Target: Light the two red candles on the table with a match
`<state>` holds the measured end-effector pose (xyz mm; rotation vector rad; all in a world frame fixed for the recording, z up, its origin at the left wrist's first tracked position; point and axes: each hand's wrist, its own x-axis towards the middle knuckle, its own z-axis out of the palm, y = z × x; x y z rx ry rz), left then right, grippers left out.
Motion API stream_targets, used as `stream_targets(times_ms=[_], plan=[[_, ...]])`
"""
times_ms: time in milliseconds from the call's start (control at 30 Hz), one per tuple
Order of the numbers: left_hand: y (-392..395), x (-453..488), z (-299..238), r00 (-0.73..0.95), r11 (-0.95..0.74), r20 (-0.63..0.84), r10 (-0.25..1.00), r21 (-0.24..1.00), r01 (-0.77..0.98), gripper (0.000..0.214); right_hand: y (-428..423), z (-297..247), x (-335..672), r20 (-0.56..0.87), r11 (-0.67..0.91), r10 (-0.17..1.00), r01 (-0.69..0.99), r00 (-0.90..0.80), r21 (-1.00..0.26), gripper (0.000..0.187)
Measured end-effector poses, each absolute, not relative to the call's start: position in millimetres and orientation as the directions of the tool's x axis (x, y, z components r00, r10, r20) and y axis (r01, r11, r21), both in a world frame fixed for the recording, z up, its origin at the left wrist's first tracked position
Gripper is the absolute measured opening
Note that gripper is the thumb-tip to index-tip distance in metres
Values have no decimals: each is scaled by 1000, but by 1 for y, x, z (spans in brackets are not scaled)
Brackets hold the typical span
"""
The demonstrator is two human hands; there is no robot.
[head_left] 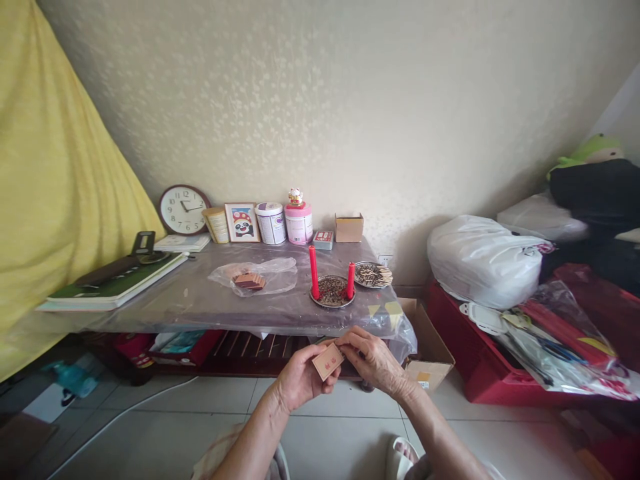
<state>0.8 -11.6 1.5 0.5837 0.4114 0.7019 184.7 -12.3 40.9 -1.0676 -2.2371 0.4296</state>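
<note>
In front of the table edge, a small tan matchbox (329, 362) with red print is gripped between the thumb and fingers of my left hand (306, 375). My right hand (369, 355) is closed in a pinch at the box's right end; its fingertips are partly hidden. Beyond my hands, two red candles stand upright on a dark round plate (333, 302): a taller candle (313, 272) at left and a shorter candle (351, 280) at right. A second plate (369, 284) behind them carries a pile of matchsticks (376, 274). More reddish-brown boxes (249, 281) lie on a clear plastic bag (280, 273).
A plastic-covered table (200, 303) stands against the wall. Along its back are a clock (185, 209), a framed panda picture (243, 222), tins (271, 223) and a small cardboard box (349, 228). An open carton (430, 340) and a red bin (480, 373) stand at right.
</note>
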Motion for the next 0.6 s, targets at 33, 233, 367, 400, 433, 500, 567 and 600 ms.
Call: stream_targets(times_ms=[33, 233, 367, 400, 433, 500, 567, 600], plan=[[-12, 1, 1, 696, 617, -160, 700, 625, -478, 24, -12, 41, 185, 391, 626, 779, 581, -490, -520, 19], [-12, 0, 1, 697, 627, -196, 690, 643, -440, 27, -11, 43, 187, 377, 645, 762, 577, -526, -500, 18], [-12, 1, 0, 697, 631, -214, 685, 652, -420, 28, -11, 42, 189, 366, 639, 768, 591, -526, -491, 14], [-12, 1, 0, 700, 633, -216, 681, 654, -414, 28, -11, 42, 189, 367, 641, 766, 592, -528, -488, 13], [-12, 1, 0, 703, 637, -220, 676, 654, -408, 28, -11, 41, 190, 366, 644, 764, 592, -531, -486, 13], [-12, 1, 1, 707, 644, -230, 668, 654, -396, 28, -10, 41, 190, 362, 646, 762, 593, -536, -481, 13], [-12, 0, 1, 706, 645, -234, 668, 655, -393, 28, -10, 40, 190, 354, 645, 763, 594, -541, -481, 12], [-12, 0, 1, 706, 643, -232, 669, 656, -394, 29, -10, 40, 190, 349, 645, 762, 593, -545, -483, 12]])
